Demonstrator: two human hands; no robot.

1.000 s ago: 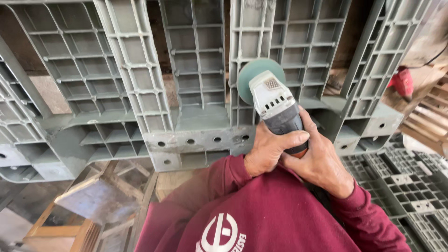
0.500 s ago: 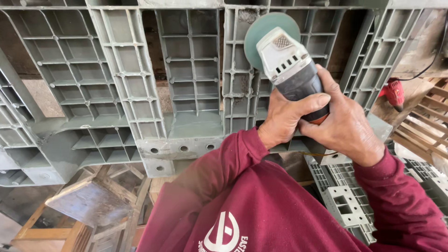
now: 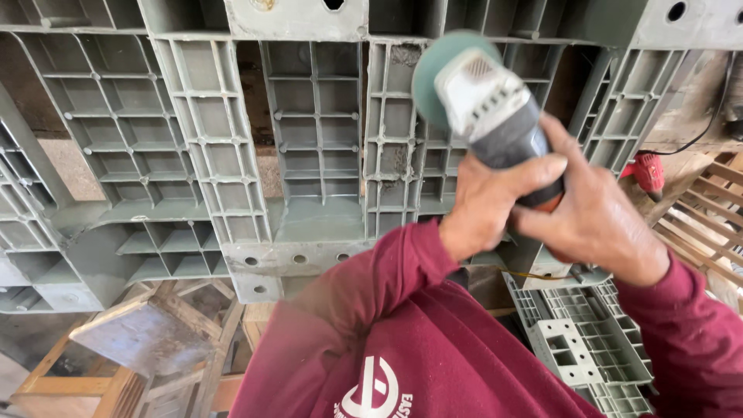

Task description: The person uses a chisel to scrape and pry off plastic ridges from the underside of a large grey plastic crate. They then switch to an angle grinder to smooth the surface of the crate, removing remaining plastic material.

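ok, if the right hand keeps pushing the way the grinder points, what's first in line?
Most likely the grey plastic pallet: the right hand and left hand aim the angle grinder up at its ribbed grid, disc nearest. Depth is unclear, so contact can't be confirmed.

Wooden stand (image 3: 116, 348) under the grey ribbed plastic pallet (image 3: 232, 155), smaller grey pallet pieces (image 3: 588, 348) lying at lower right

Wooden frames (image 3: 93, 364), cluttered workshop floor
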